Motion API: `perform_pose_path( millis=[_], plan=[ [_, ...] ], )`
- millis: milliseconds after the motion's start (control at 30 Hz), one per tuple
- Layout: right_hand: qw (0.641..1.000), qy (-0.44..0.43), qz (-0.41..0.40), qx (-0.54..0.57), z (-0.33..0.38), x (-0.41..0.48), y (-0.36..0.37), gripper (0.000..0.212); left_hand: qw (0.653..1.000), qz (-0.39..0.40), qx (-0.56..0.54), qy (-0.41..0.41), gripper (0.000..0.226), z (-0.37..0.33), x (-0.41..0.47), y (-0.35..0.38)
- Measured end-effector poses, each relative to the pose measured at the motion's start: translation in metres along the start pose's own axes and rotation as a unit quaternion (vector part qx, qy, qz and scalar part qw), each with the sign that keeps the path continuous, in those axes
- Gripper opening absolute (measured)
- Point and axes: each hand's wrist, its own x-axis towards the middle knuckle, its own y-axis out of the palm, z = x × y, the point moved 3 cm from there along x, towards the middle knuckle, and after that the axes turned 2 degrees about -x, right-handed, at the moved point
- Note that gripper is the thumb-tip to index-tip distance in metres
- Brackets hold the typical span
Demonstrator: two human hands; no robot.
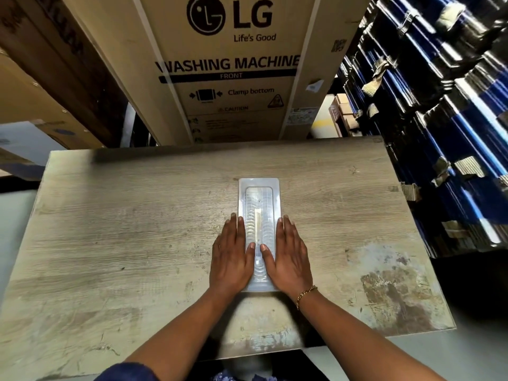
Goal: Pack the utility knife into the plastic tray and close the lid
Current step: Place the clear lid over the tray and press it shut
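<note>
Clear ridged plastic tray [259, 199] on grey-brown woodgrain table [137, 215], gold bracelet [305, 294]

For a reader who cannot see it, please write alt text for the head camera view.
Two bare hands, left hand and right hand, press flat on a closed clear plastic tray lying on a worn wooden table. An LG washing machine box stands behind.

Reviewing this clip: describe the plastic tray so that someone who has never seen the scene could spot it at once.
Start at the worn wooden table in front of the big LG washing machine box. Near the table's middle lies the clear plastic tray, long and narrow, running away from the person. It is the only object on the table, with the left hand and right hand flat along its two long sides.
</note>
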Motion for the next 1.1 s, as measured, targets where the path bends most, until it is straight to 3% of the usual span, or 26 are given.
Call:
perform_pose_path(
  millis=[300, 800, 1100],
  plan=[
    [0.994, -0.06, 0.036, -0.087, -0.005, 0.048, 0.003, 0.076, 0.995, 0.022, 0.086, 0.051, 0.069, 0.003, 0.043, 0.0],
    [0.995, -0.052, 0.034, -0.073, -0.006, 0.049, 0.001, 0.077, 0.994, 0.026, 0.098, 0.046, 0.071, 0.006, 0.046, -0.001],
    [0.994, -0.068, 0.019, -0.078, 0.001, 0.108, -0.018, 0.072, 0.993, 0.022, 0.091, 0.072, 0.068, -0.009, 0.105, -0.025]
  ],
)
